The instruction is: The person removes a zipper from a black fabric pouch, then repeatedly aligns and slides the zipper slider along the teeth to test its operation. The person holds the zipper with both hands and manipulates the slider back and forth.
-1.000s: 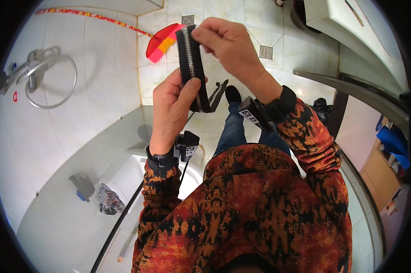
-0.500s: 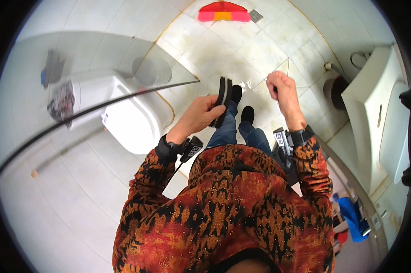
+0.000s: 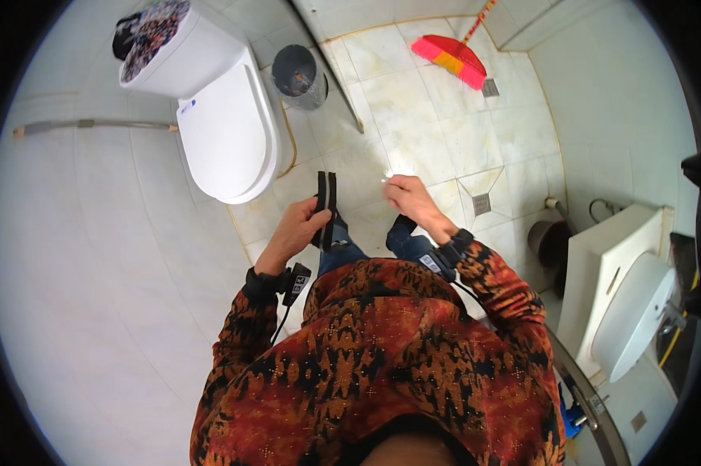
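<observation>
My left hand (image 3: pixel 294 231) is closed on a black strip (image 3: pixel 326 194) with a pale line running down its middle, much like a zipper. The strip stands up past the thumb, and its lower end reaches down over my jeans. To the right and a little farther off is my right hand (image 3: pixel 414 199), with its fingers curled in. Whatever those fingers hold, if anything, is hidden. A gap of tiled floor lies between the two hands, and the right hand does not touch the strip. Each wrist wears a black band with a small device.
A white toilet (image 3: pixel 225 140) with its lid down stands at the left, a dark bin (image 3: pixel 298 74) beside it. Beyond the bin, a dark-edged panel (image 3: pixel 331 70) comes down. A red broom (image 3: pixel 453 59) lies far right, near a floor drain (image 3: pixel 482 203). At right is a washbasin (image 3: pixel 634 317).
My view has turned, so toilet, bin and broom sit differently in the picture. My right hand has come closer to the left. The left hand still grips the black strip.
</observation>
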`<state>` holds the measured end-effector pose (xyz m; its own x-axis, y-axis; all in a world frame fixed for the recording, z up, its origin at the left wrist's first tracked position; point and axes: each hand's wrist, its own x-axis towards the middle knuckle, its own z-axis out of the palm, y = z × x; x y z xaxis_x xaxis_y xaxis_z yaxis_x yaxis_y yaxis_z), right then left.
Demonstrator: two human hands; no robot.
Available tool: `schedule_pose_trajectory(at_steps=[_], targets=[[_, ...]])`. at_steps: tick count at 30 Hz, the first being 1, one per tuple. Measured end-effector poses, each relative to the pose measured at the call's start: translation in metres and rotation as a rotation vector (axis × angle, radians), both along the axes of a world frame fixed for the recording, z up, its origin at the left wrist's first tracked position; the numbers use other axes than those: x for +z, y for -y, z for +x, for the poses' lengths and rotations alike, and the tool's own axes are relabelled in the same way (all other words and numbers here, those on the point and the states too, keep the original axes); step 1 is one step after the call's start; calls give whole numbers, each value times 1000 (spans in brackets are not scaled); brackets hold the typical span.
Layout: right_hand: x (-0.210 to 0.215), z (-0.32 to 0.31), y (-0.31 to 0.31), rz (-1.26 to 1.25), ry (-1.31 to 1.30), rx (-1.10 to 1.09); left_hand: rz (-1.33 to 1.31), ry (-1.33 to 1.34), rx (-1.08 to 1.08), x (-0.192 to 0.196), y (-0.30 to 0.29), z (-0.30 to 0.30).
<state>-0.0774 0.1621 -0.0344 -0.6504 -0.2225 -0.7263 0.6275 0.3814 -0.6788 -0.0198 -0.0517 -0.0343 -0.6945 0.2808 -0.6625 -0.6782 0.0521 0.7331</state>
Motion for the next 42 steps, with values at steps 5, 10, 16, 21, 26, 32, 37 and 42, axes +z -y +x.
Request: schedule_pose_trajectory(at_steps=[5,10,16,21,26,32,37,42], targets=[[-75,-24,11,-153,-59,-17,80,20,158,-4,3,31],[-115,-111,23,-211,-174,-123,-17,129,208,17,-2,28],[-107,-197,40,-57,-248,-290,-76,143,343,34,2,28],[-156,-258,36,-75,-383,-133,-66,189,533,51,-6,24],[-203,-297,40,45,-751,71,-114,185,676,60,-10,18],[-218,-307,40,130,-744,224,-89,173,759,50,-18,31],[-201,-303,37,351,-704,322,-96,160,758,52,-16,28],[-178,-287,36,243,-732,156,-112,98,745,66,-5,-10]])
